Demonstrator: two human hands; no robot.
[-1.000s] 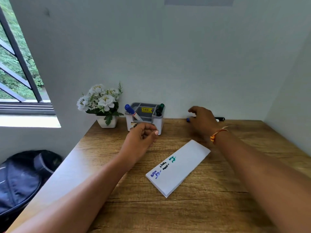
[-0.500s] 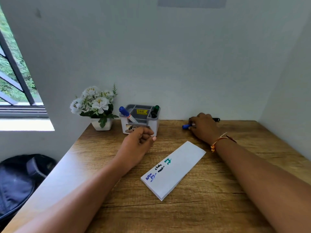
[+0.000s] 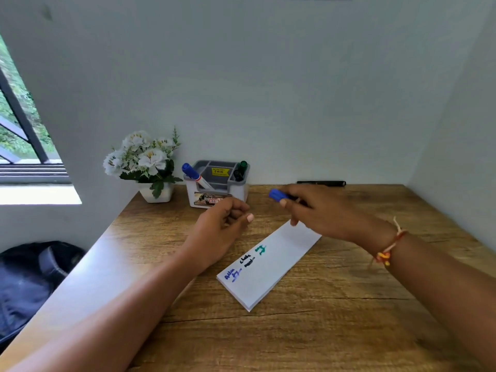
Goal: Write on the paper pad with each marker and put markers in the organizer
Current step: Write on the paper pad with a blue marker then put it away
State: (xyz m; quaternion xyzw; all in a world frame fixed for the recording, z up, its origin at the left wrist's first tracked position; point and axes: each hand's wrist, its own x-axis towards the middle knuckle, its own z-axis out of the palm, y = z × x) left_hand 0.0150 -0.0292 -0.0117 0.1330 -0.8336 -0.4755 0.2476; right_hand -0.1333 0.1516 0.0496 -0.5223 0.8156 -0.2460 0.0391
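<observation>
A white paper pad (image 3: 271,267) lies slanted on the wooden desk (image 3: 322,331), with blue, black and green writing at its near left end. My right hand (image 3: 319,210) grips a blue-capped marker (image 3: 277,195) above the pad's far end, cap pointing left. My left hand (image 3: 220,226) hovers loosely curled in front of the organizer and holds nothing. The grey and white organizer (image 3: 217,186) stands at the back with a blue marker (image 3: 192,174) leaning in its left side and a green marker (image 3: 242,167) and a dark one in its right corner. A black marker (image 3: 320,183) lies against the back wall.
A white pot of white flowers (image 3: 145,162) stands left of the organizer. Walls close the desk at the back and right. A window (image 3: 18,135) is at the left, and a dark bag (image 3: 29,277) sits on the floor below the desk's left edge.
My right hand has lifted the blue-capped marker off the desk near the back wall and carried it left and toward me, over the pad's far end. My left hand has barely moved.
</observation>
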